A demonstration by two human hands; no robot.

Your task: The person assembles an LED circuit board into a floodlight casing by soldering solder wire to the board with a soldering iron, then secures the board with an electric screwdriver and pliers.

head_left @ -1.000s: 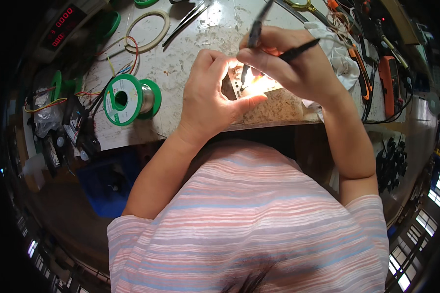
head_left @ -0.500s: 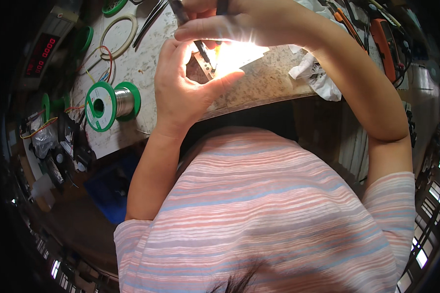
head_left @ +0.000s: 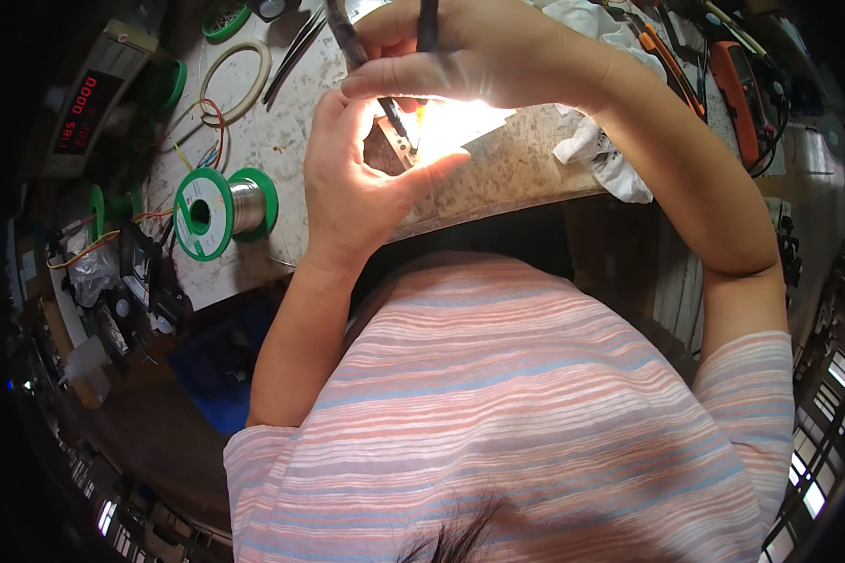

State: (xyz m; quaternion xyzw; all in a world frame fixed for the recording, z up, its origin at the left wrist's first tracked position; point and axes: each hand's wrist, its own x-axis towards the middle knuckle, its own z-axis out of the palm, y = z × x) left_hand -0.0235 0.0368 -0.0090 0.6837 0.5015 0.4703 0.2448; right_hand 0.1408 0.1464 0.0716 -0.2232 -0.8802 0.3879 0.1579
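Under a strong white glare, a flat pale plate (head_left: 399, 147) with small holes along its edge lies at the bench's front. My left hand (head_left: 352, 183) curls round the plate's left end, thumb along the near side and fingers on the far side, gripping it. Above it, my right hand (head_left: 498, 52) is closed on a slim black tool (head_left: 345, 38), whose dark tip points down at the plate between my hands. A second dark bar shows between the right fingers; the tool's exact kind cannot be made out. Glare hides the plate's right part.
A green-flanged spool of solder wire (head_left: 246, 205) stands left, near thin coloured wires (head_left: 218, 122) and a tape ring (head_left: 261, 80). Beyond are black tweezers (head_left: 294, 54) and a red-digit display unit (head_left: 89, 103). White cloth (head_left: 606, 155), an orange-handled tool (head_left: 662, 52) and an orange meter (head_left: 737, 94) lie right.
The whole view has shifted slightly, with bench things a little lower and more to the right. Both hands keep the same hold on the plate and the black tool.
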